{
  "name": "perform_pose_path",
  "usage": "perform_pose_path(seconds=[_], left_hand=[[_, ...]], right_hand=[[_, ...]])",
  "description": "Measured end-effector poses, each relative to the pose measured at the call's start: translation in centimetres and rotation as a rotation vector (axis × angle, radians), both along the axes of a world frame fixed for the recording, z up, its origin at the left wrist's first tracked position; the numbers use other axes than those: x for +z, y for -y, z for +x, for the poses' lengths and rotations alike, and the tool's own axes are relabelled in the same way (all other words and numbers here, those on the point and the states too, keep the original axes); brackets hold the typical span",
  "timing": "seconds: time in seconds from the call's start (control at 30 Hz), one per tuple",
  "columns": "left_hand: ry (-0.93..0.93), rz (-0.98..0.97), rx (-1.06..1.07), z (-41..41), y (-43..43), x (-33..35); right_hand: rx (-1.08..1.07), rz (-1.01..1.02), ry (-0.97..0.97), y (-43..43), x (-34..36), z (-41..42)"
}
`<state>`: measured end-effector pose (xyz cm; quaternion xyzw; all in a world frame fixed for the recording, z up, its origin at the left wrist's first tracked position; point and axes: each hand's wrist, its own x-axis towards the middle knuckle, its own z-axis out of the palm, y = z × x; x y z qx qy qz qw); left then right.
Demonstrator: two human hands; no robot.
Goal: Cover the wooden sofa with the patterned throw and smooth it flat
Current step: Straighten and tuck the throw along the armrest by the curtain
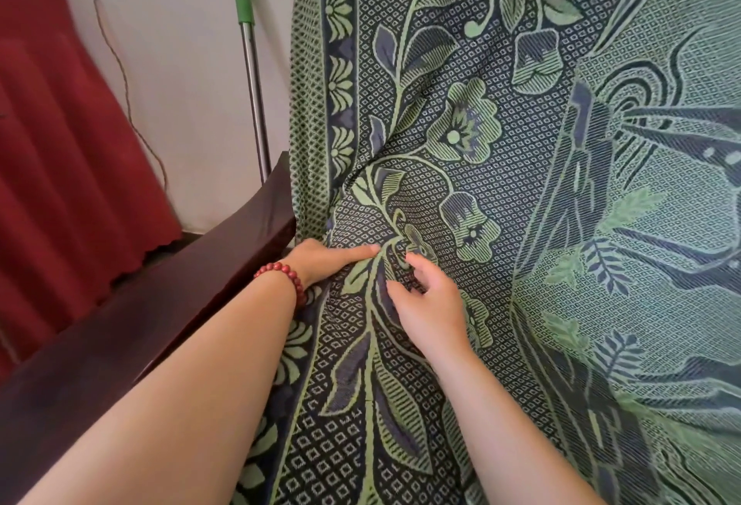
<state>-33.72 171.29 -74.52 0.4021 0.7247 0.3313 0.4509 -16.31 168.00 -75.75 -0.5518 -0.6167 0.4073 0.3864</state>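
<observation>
**Both hands at a bunched fold of the throw beside the sofa arm**

Two bare forearms reach up from the bottom edge of the frame over the green and dark-blue, flower-woven patterned throw (461, 192), which fills the centre and right of the picture. It lies across the seat below and rises up the backrest to the top of the frame.

The right hand (431, 306), just below centre, has its fingers (397, 290) curled, their tips dug into a gathered ridge of the cloth. Its thumb stands on the far side of that ridge, so the fold sits pinched between thumb and fingers.

The left hand (331, 264), just left of it and a little farther away, wears a red bead bracelet (280, 279) at the wrist. One digit lies straight along the cloth, pointing right, its tip close to the right thumb but apart from it. The other left fingers are hidden under a swell of fabric, so I cannot tell whether they grip or only press. Creases run from both hands up the backrest.

Left of the arms, the dark brown wooden sofa arm (140, 328) runs bare from lower left towards centre, with the throw's border lying against its inner side.

Behind it, a metal pole with a green grip (253, 75) leans on the white wall (188, 63), a thin cord (120, 67) hangs down, and a red pleated cloth (64, 151) fills the upper left.
</observation>
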Motion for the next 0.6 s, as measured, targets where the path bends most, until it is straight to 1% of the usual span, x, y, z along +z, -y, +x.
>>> perform_pose_path(seconds=[0.13,0.23,0.3,0.37,0.43,0.5,0.53,0.57,0.6], left_hand=[[0.035,0.069,-0.143,-0.6,-0.2,-0.8],[0.058,0.123,-0.156,-0.7,0.4,-1.2],[-0.023,0.147,-0.129,-0.5,0.3,-1.5],[-0.151,0.140,-0.072,-0.3,0.5,-1.6],[-0.315,0.153,0.002,0.3,1.1,-1.4],[-0.510,0.101,0.093,1.2,2.0,-0.8],[-0.573,0.059,0.110,1.6,2.3,-0.6],[-0.604,0.019,0.097,1.8,2.5,-0.4],[-0.590,-0.012,0.067,1.8,2.6,-0.3]], right_hand=[[-0.013,0.005,0.004,0.0,-0.4,-0.2],[-0.013,0.006,-0.024,0.3,-0.7,-1.1],[-0.024,0.016,-0.019,0.3,-0.8,-1.5],[-0.028,0.017,-0.019,0.3,-0.8,-1.7],[-0.034,0.008,-0.037,0.3,-0.9,-1.7],[-0.036,-0.008,-0.056,0.3,-1.0,-1.6],[-0.037,-0.014,-0.063,0.2,-1.0,-1.6],[-0.039,-0.015,-0.071,0.2,-1.0,-1.5],[-0.041,-0.015,-0.079,0.2,-1.0,-1.5]])
